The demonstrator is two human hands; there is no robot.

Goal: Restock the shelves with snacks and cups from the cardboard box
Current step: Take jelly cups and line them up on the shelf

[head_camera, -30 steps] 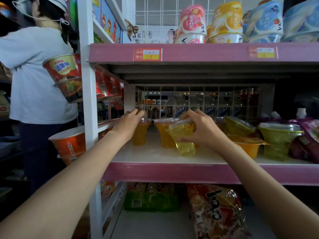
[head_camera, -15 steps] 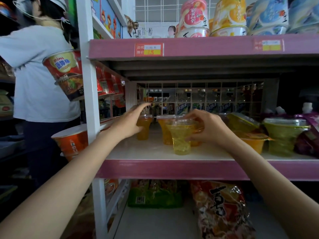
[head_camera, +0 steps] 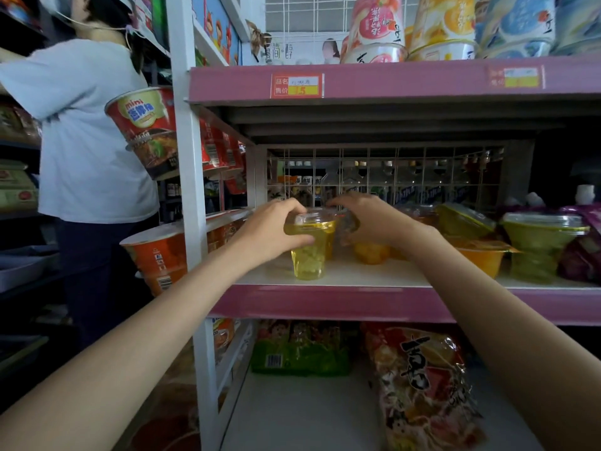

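Two hands met at the yellow jelly cup near the shelf front: left hand curled round its side, right hand cupped over an orange cup behind, grip unclear; probably light, thin-walled, slick, best held mid-wall.

Pink-edged shop shelving on white uprights, wire-grid back panel, dim aisle.
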